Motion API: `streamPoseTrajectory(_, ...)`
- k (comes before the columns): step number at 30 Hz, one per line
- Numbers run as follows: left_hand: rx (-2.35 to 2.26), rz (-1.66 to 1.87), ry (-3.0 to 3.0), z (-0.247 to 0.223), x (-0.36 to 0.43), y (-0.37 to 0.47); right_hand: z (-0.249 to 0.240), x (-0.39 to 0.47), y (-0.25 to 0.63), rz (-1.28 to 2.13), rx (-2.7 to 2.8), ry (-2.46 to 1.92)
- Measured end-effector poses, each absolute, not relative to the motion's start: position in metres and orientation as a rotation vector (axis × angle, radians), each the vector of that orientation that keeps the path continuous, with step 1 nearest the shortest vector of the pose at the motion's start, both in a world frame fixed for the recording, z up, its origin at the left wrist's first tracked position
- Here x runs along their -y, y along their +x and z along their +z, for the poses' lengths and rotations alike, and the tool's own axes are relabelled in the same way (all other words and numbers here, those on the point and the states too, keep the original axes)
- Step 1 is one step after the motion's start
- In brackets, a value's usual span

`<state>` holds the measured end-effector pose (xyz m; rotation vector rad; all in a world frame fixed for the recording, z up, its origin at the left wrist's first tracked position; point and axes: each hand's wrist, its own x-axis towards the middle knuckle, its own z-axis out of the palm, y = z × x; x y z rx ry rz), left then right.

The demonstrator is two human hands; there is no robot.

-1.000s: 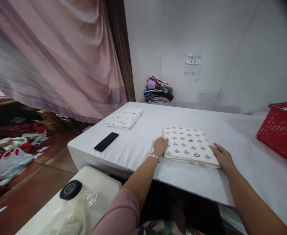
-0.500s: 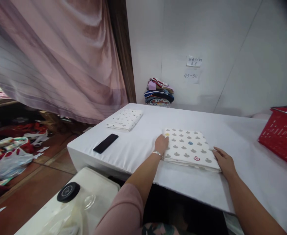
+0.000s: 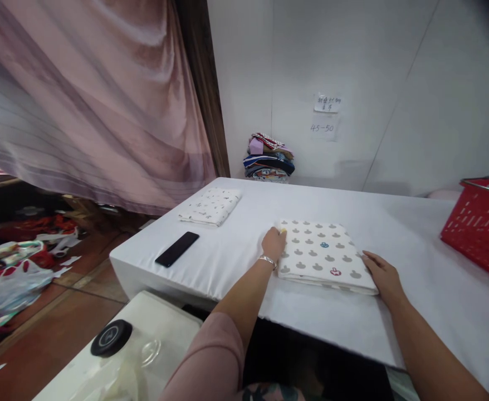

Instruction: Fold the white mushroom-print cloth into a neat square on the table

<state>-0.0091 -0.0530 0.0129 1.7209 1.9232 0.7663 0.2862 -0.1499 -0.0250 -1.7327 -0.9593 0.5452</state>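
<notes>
A folded white cloth point(image 3: 315, 256) with grey mushroom-like prints, one blue and one red, lies flat on the white-covered table point(image 3: 236, 256) in front of me. My left hand point(image 3: 273, 244), with a bracelet at the wrist, is closed on its left edge; part of its fingers is hidden. At the opposite edge, my right hand point(image 3: 383, 275) touches the side of the cloth with its fingers stretched out and thumb mostly hidden. Further left lies a second folded white cloth point(image 3: 211, 206) with small dark prints.
A black phone point(image 3: 177, 249) lies near the table's left edge. At the right stands a red basket point(image 3: 476, 228). Stacked folded fabrics point(image 3: 268, 159) sit by the back wall. Below left is a white surface with a round black knob point(image 3: 111, 337). A pink curtain point(image 3: 144, 111) hangs behind.
The view has shifted slightly. Both hands stay at the cloth's edges, and the left fingers now cover more of the yellow print at its corner.
</notes>
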Motion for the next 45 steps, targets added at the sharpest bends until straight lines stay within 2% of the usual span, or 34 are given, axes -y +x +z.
streamPoseTrajectory(26,-1.937,0.62,1.595,0.019,0.028,-0.006,-0.027,0.149,0.288,0.512,0.995,-1.754)
streamPoseTrajectory(41,-1.884,0.657,1.824,0.016,0.121,-0.014,-0.027,0.149,0.287,0.496,1.022,-1.722)
streamPoseTrajectory(45,-1.805,0.775,1.755,0.012,0.124,-0.012,-0.025,0.15,0.286,0.476,1.023,-1.712)
